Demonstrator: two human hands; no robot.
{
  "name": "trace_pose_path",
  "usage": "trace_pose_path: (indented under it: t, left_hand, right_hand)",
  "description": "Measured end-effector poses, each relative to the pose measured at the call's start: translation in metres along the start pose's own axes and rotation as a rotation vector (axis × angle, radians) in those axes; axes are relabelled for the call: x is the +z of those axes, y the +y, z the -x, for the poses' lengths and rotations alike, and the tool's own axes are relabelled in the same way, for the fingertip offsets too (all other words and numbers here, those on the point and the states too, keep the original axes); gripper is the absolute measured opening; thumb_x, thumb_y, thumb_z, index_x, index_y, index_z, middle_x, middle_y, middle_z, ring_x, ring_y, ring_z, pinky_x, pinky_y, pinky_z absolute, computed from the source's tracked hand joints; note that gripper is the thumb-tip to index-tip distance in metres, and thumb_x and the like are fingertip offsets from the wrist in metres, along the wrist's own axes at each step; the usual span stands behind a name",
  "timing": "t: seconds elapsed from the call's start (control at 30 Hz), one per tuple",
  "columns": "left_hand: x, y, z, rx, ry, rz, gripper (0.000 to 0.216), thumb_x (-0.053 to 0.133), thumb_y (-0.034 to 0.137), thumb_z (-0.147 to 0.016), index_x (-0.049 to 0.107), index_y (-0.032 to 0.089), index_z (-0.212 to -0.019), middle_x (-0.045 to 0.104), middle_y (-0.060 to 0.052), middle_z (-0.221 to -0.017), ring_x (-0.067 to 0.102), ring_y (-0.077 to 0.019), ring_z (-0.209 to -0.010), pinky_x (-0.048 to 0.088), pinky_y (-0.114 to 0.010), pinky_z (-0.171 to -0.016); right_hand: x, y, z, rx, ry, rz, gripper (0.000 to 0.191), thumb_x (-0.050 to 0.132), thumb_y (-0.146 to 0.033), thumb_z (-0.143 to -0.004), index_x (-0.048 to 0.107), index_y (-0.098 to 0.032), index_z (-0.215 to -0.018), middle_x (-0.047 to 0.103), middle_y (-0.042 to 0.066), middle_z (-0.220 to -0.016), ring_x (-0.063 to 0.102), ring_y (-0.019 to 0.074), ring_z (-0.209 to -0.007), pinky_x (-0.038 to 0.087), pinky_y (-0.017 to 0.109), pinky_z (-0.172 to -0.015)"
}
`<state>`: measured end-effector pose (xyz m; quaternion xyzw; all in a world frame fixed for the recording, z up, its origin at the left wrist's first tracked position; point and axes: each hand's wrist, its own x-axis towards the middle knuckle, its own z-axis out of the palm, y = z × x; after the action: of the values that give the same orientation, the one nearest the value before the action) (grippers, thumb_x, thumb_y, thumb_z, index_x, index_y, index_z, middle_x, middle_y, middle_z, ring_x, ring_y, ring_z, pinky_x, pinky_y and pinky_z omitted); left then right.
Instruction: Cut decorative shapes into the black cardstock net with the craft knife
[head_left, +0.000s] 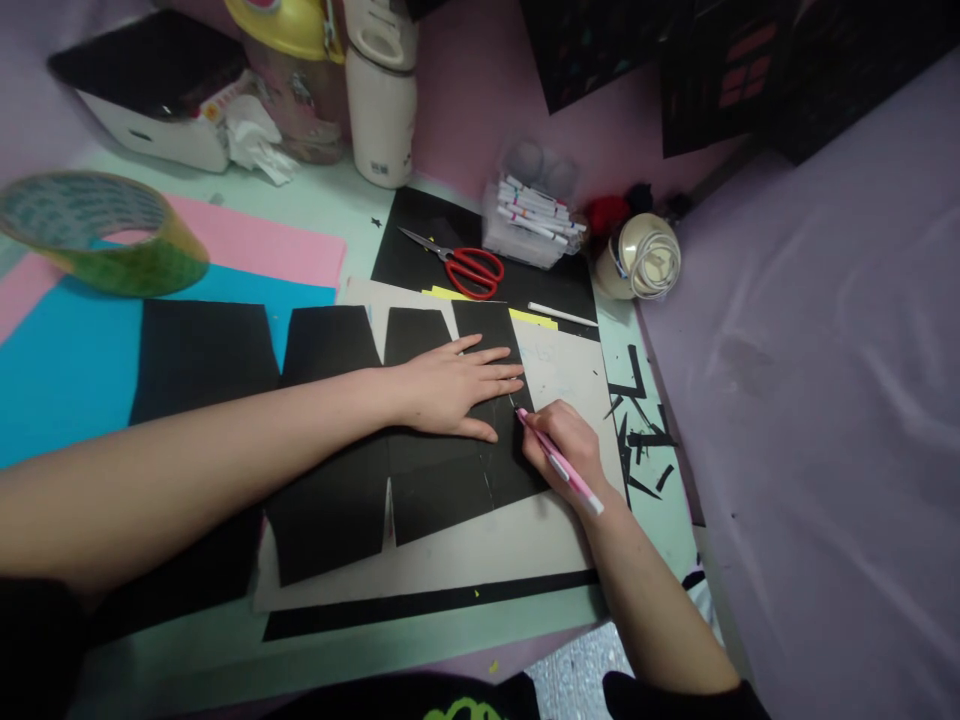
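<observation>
Item: black paper [341, 500], notched along its edges, long axis nine to three o'clock; lies over a pale board [574, 380] on the green worktop [360, 645], beneath both hands.
Left hand [454, 390]: grasping nothing; flat on the paper, fingers spread towards three o'clock.
Right hand [564, 445]: closed round a pink pen-shaped tool [559, 460]; nib or blade, cannot tell. Tool axis half past ten to half past four; tip at the paper, by a pale line, just beside the left fingertips; right hand nearer the paper's three-o'clock end.
Surroundings: red-handled scissors [448, 254], twelve o'clock from left hand; black scraps [645, 438], three o'clock from right hand.
</observation>
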<state>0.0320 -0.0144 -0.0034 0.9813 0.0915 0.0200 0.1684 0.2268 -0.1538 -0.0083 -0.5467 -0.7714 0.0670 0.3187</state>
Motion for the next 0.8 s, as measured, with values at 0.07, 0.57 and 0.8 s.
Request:
trace_pose_path:
  t: [0.07,0.57,0.8]
  left_hand:
    - [-0.0006,0.0001,0.0001,-0.003,-0.008,0.001,0.074,0.043,0.067,-0.09,0.032,0.026,-0.15,0.022,0.0,-0.159,0.012,-0.0236,-0.149,-0.004,-0.044,-0.12]
    - [-0.0019,0.0018,0.0,-0.006,-0.005,-0.014,0.074,0.044,0.067,-0.09,0.034,0.023,-0.149,0.023,-0.001,-0.158,0.013,-0.0246,-0.149,-0.002,-0.046,-0.12]
    - [-0.0009,0.0004,0.0006,0.002,0.003,-0.005,0.075,0.043,0.067,-0.09,0.033,0.024,-0.15,0.023,-0.002,-0.158,0.013,-0.0246,-0.149,-0.003,-0.045,-0.119]
  right_hand:
    - [0.0009,0.0008,0.0,-0.061,-0.011,0.054,0.018,0.054,-0.011,-0.088,0.05,-0.025,-0.077,0.052,0.001,-0.065,0.048,0.0176,-0.063,0.042,0.033,-0.06]
    - [-0.0025,0.0006,0.0018,-0.054,0.159,-0.055,0.018,0.056,-0.006,-0.083,0.054,-0.023,-0.083,0.054,0.0,-0.066,0.05,0.0153,-0.061,0.044,0.031,-0.056]
    - [-0.005,0.0023,0.0001,0.163,0.176,-0.204,0.011,0.06,-0.015,-0.086,0.064,-0.022,-0.092,0.066,0.003,-0.08,0.062,0.0167,-0.072,0.051,0.032,-0.065]
